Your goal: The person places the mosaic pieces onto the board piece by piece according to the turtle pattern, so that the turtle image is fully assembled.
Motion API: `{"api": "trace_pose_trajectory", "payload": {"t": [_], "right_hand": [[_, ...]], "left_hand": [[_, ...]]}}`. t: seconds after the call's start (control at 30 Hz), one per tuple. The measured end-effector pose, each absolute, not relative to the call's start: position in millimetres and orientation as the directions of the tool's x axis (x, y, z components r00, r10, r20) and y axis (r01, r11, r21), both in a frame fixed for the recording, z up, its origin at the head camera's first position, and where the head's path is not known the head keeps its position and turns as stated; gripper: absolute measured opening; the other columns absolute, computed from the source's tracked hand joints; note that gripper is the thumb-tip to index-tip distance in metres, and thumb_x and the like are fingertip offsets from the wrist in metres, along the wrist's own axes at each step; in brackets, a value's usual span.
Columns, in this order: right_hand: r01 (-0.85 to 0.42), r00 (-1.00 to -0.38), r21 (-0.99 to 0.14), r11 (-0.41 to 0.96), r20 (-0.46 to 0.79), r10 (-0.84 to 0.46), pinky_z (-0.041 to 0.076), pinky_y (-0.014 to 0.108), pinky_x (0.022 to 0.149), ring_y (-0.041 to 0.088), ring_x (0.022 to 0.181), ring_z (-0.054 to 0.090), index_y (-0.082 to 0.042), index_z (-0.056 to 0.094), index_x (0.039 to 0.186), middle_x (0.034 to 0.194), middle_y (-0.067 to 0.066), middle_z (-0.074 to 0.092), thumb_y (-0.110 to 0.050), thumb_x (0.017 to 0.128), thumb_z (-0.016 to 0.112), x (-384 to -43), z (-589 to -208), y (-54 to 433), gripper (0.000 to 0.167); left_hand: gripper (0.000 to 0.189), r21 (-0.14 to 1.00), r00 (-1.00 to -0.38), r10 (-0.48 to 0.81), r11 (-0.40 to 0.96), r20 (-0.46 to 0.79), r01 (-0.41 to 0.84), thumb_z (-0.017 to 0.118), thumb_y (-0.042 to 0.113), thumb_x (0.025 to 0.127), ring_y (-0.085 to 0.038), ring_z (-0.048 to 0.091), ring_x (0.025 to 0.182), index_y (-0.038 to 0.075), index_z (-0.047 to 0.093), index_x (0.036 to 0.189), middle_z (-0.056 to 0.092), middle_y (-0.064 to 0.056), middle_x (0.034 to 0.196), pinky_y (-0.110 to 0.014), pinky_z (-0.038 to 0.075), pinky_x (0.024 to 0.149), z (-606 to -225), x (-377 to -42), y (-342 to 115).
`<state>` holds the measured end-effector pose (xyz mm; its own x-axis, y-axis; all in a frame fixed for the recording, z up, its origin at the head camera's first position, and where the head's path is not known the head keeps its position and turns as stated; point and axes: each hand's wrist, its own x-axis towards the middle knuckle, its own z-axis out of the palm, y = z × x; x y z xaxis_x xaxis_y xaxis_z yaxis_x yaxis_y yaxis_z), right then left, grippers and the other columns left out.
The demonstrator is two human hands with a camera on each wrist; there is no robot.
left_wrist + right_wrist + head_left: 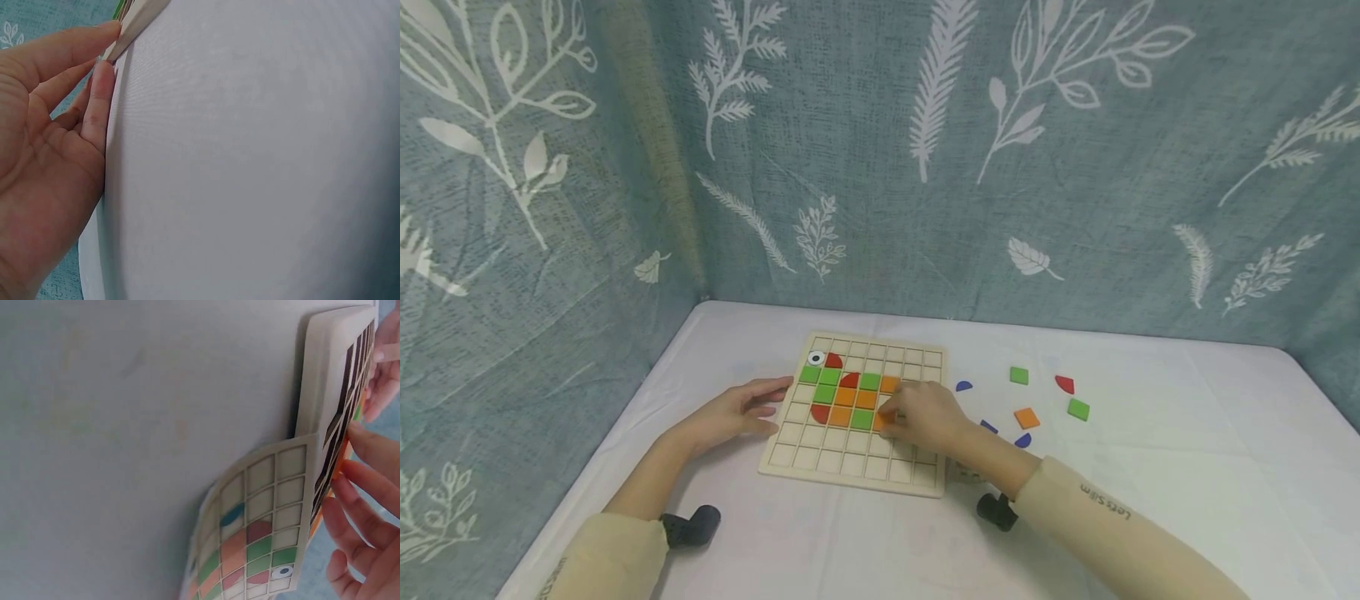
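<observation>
A wooden grid board (808, 458) lies on the table, with square and rounded tiles in its cells. A white eye tile (816, 358) sits near its upper left, beside a red rounded tile (834, 361). Green tiles (824, 394) and orange tiles (845, 397) fill the middle. My left hand (730, 417) rests at the board's left edge, its fingers loosely extended and fingertips at the rim. Over the right half, my right hand (925, 414) pinches an orange square tile (880, 422) at a cell, partly hidden by the fingers.
A printed pattern card (290, 519) stands out beside the board's right edge, mostly hidden under the right wrist in the head view. Loose tiles lie to the right: green (1018, 375), red (1065, 384), orange (1027, 417) and blue (964, 386). A patterned curtain (880, 208) hangs behind.
</observation>
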<state>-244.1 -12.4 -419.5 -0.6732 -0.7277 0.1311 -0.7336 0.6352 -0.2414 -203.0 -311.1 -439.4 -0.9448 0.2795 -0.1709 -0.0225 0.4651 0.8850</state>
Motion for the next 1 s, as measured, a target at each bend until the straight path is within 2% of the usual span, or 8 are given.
{"api": "trace_pose_trajectory", "payload": {"t": [0.23, 0.33, 0.43, 0.53, 0.63, 0.7, 0.87, 1.0], "right_hand": [[-0.748, -0.649, -0.267, 0.608, 0.104, -0.753, 0.038, 0.017, 0.052, 0.007, 0.065, 0.044, -0.01, 0.073, 0.099, 0.083, -0.002, 0.064, -0.03, 0.077, 0.073, -244, -416, -10, 0.03], [-0.741, -0.65, -0.294, 0.603, 0.093, -0.754, 0.043, 0.02, 0.056, 0.01, 0.068, 0.05, -0.01, 0.073, 0.098, 0.083, -0.002, 0.065, -0.028, 0.079, 0.072, -244, -415, -9, 0.027], [-0.713, -0.668, -0.358, 0.602, 0.089, -0.738, 0.051, 0.023, 0.065, 0.013, 0.08, 0.06, -0.01, 0.073, 0.098, 0.091, 0.0, 0.069, -0.027, 0.081, 0.07, -246, -415, -7, 0.025], [-0.681, -0.685, -0.435, 0.589, 0.095, -0.722, 0.05, 0.022, 0.059, 0.012, 0.071, 0.061, -0.01, 0.073, 0.088, 0.09, 0.001, 0.069, -0.025, 0.083, 0.068, -247, -413, -1, 0.017], [-0.647, -0.688, -0.501, 0.574, 0.061, -0.723, 0.041, 0.019, 0.046, 0.007, 0.053, 0.048, -0.014, 0.067, 0.076, 0.076, -0.004, 0.064, -0.026, 0.085, 0.065, -250, -407, 9, 0.015], [-0.626, -0.664, -0.54, 0.562, -0.008, -0.748, 0.038, 0.018, 0.044, 0.006, 0.05, 0.042, -0.016, 0.063, 0.074, 0.071, -0.006, 0.06, -0.026, 0.086, 0.063, -252, -401, 16, 0.016], [-0.587, -0.54, -0.586, 0.559, -0.232, -0.809, 0.044, 0.022, 0.056, 0.007, 0.063, 0.049, -0.017, 0.061, 0.078, 0.075, -0.006, 0.06, -0.027, 0.088, 0.061, -255, -384, 31, 0.015], [-0.556, -0.498, -0.588, 0.587, -0.33, -0.802, 0.045, 0.025, 0.062, 0.009, 0.07, 0.051, -0.019, 0.06, 0.08, 0.078, -0.003, 0.062, -0.032, 0.088, 0.061, -253, -374, 38, 0.015]], "left_hand": [[0.069, 0.887, -0.944, 0.287, 0.462, -0.166, -0.015, 0.064, 0.0, 0.08, -0.039, 0.038, 0.127, 0.001, 0.034, 0.141, 0.032, -0.022, 0.144, -0.039, 0.043, 0.102, -441, -204, -312], [0.069, 0.891, -0.942, 0.294, 0.453, -0.162, -0.012, 0.064, 0.0, 0.08, -0.038, 0.037, 0.128, 0.0, 0.034, 0.141, 0.03, -0.022, 0.145, -0.039, 0.042, 0.103, -441, -204, -312], [0.069, 0.892, -0.941, 0.298, 0.452, -0.159, -0.007, 0.064, 0.0, 0.08, -0.038, 0.037, 0.128, 0.001, 0.034, 0.141, 0.03, -0.021, 0.145, -0.038, 0.041, 0.103, -441, -204, -313], [0.068, 0.892, -0.94, 0.302, 0.451, -0.156, -0.003, 0.064, 0.001, 0.08, -0.038, 0.037, 0.128, 0.001, 0.034, 0.141, 0.03, -0.021, 0.145, -0.037, 0.041, 0.103, -441, -204, -313], [0.068, 0.892, -0.938, 0.308, 0.451, -0.156, 0.0, 0.064, 0.002, 0.081, -0.038, 0.037, 0.128, 0.001, 0.033, 0.142, 0.03, -0.021, 0.145, -0.037, 0.041, 0.103, -441, -204, -313], [0.068, 0.892, -0.938, 0.309, 0.452, -0.156, 0.0, 0.063, 0.002, 0.082, -0.038, 0.037, 0.128, 0.001, 0.033, 0.142, 0.03, -0.021, 0.145, -0.037, 0.041, 0.103, -441, -204, -312], [0.067, 0.888, -0.941, 0.3, 0.461, -0.155, 0.0, 0.063, 0.002, 0.082, -0.038, 0.037, 0.128, 0.001, 0.033, 0.142, 0.03, -0.021, 0.145, -0.04, 0.041, 0.104, -440, -204, -312], [0.067, 0.884, -0.943, 0.293, 0.467, -0.157, -0.002, 0.063, 0.003, 0.082, -0.038, 0.037, 0.128, 0.001, 0.033, 0.142, 0.031, -0.021, 0.144, -0.041, 0.04, 0.104, -440, -204, -312]]}}
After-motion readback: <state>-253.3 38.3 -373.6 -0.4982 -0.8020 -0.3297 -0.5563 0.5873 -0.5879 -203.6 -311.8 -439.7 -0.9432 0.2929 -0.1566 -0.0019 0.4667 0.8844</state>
